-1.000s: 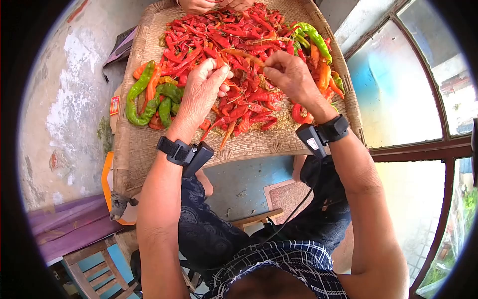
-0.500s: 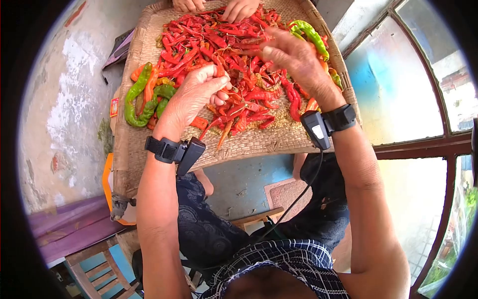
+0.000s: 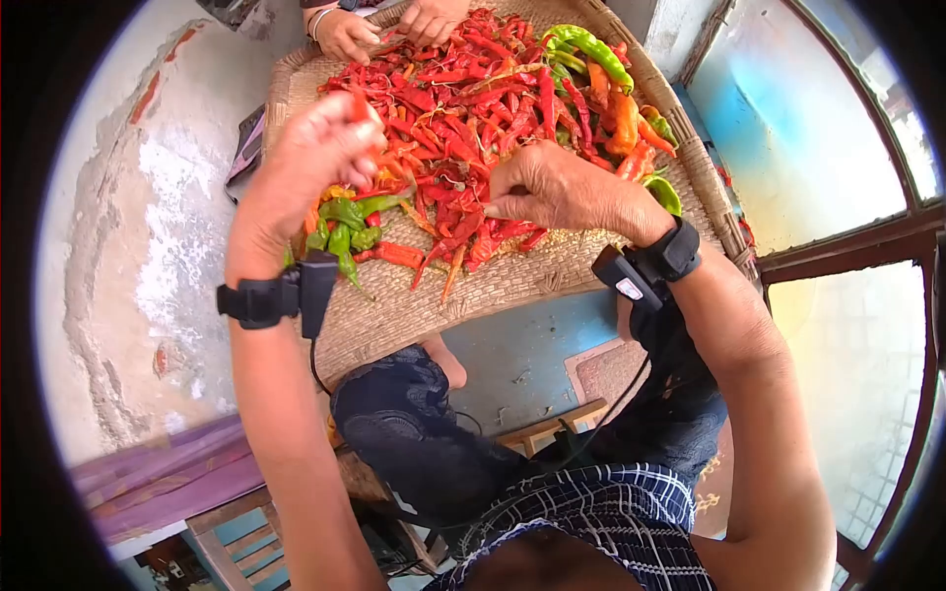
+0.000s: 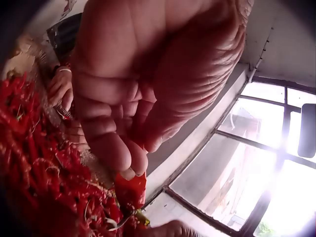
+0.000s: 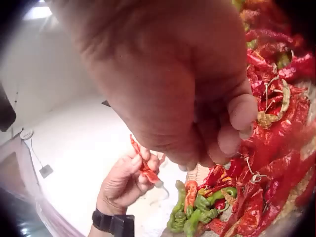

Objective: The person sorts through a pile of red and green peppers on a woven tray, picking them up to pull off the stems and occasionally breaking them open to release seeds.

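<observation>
Raised above the left side of the woven tray (image 3: 414, 310), my left hand (image 3: 320, 148) pinches a red chili pepper (image 5: 143, 165). In the left wrist view the lower end of that pepper pokes out below the fingertips. My right hand (image 3: 576, 192) is down at the near part of the heap of red chili peppers (image 3: 473, 128), fingers curled and thumb tip right at the peppers. The right wrist view shows its fingertips low over wrinkled red chilies; I cannot tell whether they hold one.
Green peppers (image 3: 345, 225) lie left of the heap; more green peppers (image 3: 596, 49) and orange peppers (image 3: 623, 118) lie on the right. Another person's hands (image 3: 345, 34) are at the tray's far edge. A wall (image 3: 158, 246) stands at left, a window (image 3: 808, 128) at right.
My left hand has lifted up and to the left with a red chili. My right hand held a pepper, moved away over the heap's right side, then came down to the near middle. The view shifted.
</observation>
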The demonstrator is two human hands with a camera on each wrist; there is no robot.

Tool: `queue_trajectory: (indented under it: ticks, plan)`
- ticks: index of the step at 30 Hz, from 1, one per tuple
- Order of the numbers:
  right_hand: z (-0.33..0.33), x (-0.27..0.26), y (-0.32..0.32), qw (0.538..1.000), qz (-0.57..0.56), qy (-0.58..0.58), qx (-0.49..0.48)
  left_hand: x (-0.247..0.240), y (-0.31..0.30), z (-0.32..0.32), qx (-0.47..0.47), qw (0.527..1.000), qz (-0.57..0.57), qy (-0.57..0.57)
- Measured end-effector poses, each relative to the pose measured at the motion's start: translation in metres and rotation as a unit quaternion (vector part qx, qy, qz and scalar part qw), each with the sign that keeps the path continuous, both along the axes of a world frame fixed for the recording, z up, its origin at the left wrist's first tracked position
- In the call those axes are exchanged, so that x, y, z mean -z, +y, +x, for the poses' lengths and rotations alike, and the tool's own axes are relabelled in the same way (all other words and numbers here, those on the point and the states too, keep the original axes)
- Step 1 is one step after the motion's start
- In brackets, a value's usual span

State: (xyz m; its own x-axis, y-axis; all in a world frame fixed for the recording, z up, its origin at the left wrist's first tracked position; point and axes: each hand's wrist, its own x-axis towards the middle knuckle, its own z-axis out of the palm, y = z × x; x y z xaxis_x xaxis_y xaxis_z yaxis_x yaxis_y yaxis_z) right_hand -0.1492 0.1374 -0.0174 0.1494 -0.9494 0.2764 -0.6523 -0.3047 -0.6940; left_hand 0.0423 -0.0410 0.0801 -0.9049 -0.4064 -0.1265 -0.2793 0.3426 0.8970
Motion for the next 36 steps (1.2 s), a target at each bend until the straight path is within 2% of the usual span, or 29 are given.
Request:
queue_trajectory:
  ticks: [2, 3, 4, 5, 6, 7, 8, 10, 11, 12, 13, 15, 16, 17, 18, 19, 20, 21, 23, 24, 25, 27, 29, 31, 33, 36]
  plan:
    - [0.007, -0.004, 0.007, 1.0, 0.013, -0.01, 0.001, -0.01, -0.026, -0.015, -0.019, 0.993, 0.014, 0.117]
    - [0.01, -0.005, 0.01, 0.999, 0.03, -0.017, -0.001, -0.01, -0.03, -0.024, -0.016, 0.993, 0.011, 0.115]
    - [0.012, -0.004, 0.011, 1.0, 0.012, -0.025, -0.001, -0.005, -0.034, -0.034, -0.126, 0.98, -0.096, 0.121]
    - [0.013, 0.0, 0.011, 1.0, 0.009, -0.025, 0.001, 0.004, -0.039, -0.045, -0.233, 0.943, -0.201, 0.125]
    - [0.013, 0.003, 0.009, 0.999, -0.042, -0.025, 0.005, 0.028, -0.064, -0.05, -0.223, 0.833, -0.505, 0.037]
    - [0.014, -0.001, 0.009, 0.995, -0.094, -0.024, 0.008, 0.019, -0.033, -0.053, -0.115, 0.891, -0.438, 0.036]
    - [0.013, -0.006, 0.012, 0.997, -0.071, 0.008, 0.0, 0.033, -0.016, -0.057, -0.092, 0.951, -0.291, 0.054]
    - [0.015, -0.02, 0.019, 0.998, -0.044, -0.04, 0.003, 0.036, 0.036, -0.058, 0.031, 0.988, -0.151, 0.014]
    - [0.015, -0.022, 0.02, 0.996, -0.012, -0.086, 0.0, 0.045, 0.052, -0.06, 0.093, 0.987, -0.124, 0.049]
    - [0.013, -0.02, 0.019, 0.991, -0.048, -0.127, -0.012, 0.067, 0.06, -0.06, 0.162, 0.968, -0.122, 0.147]
    - [0.012, -0.02, 0.019, 0.99, -0.049, -0.129, -0.012, 0.067, 0.073, -0.051, 0.162, 0.975, -0.093, 0.122]
    - [0.009, -0.024, 0.021, 0.973, -0.015, -0.23, -0.007, 0.071, 0.083, -0.049, 0.096, 0.988, -0.11, 0.05]
    - [0.004, -0.031, 0.025, 0.975, 0.025, -0.22, -0.011, 0.074, 0.081, -0.048, 0.098, 0.988, -0.111, 0.049]
    - [0.005, -0.032, 0.026, 0.975, 0.025, -0.22, -0.01, 0.079, 0.078, -0.047, 0.062, 0.997, -0.044, 0.024]
    - [0.007, -0.032, 0.027, 0.948, 0.001, -0.317, 0.008, 0.08, 0.075, -0.047, 0.025, 0.999, 0.024, -0.001]
    - [0.008, -0.031, 0.027, 0.911, -0.022, -0.411, 0.026, 0.079, 0.069, -0.046, 0.025, 0.999, 0.025, -0.002]
    - [0.002, -0.03, 0.026, 0.935, -0.093, -0.328, 0.103, 0.075, 0.058, -0.047, -0.007, 0.999, 0.02, 0.025]
    - [-0.007, -0.023, 0.022, 0.933, -0.125, -0.313, 0.126, 0.072, 0.046, -0.048, -0.039, 0.998, 0.015, 0.052]
    - [-0.014, -0.03, 0.027, 0.941, -0.077, -0.284, 0.166, 0.075, 0.014, -0.055, -0.163, 0.962, 0.04, 0.214]
    - [-0.015, -0.025, 0.024, 0.94, -0.076, -0.287, 0.166, 0.086, -0.031, -0.052, -0.199, 0.957, -0.144, 0.156]
    - [-0.017, -0.016, 0.02, 0.952, -0.07, -0.255, 0.156, 0.086, -0.027, -0.047, -0.242, 0.927, -0.265, 0.109]
    - [-0.018, -0.003, 0.014, 0.961, -0.064, -0.227, 0.148, 0.092, -0.013, -0.038, -0.178, 0.959, -0.216, 0.035]
    - [-0.016, 0.002, 0.01, 0.972, -0.093, -0.161, 0.141, 0.104, 0.0, -0.033, -0.081, 0.964, -0.251, -0.015]
    - [-0.012, 0.0, 0.011, 0.972, -0.089, -0.159, 0.146, 0.114, 0.013, -0.034, -0.022, 0.937, -0.344, 0.058]
    - [-0.013, 0.0, 0.009, 0.975, -0.081, -0.144, 0.146, 0.116, 0.016, -0.036, 0.009, 0.911, -0.409, 0.059]
    - [-0.013, 0.001, 0.009, 0.974, -0.091, -0.134, 0.158, 0.105, 0.013, -0.034, 0.002, 0.927, -0.368, 0.075]
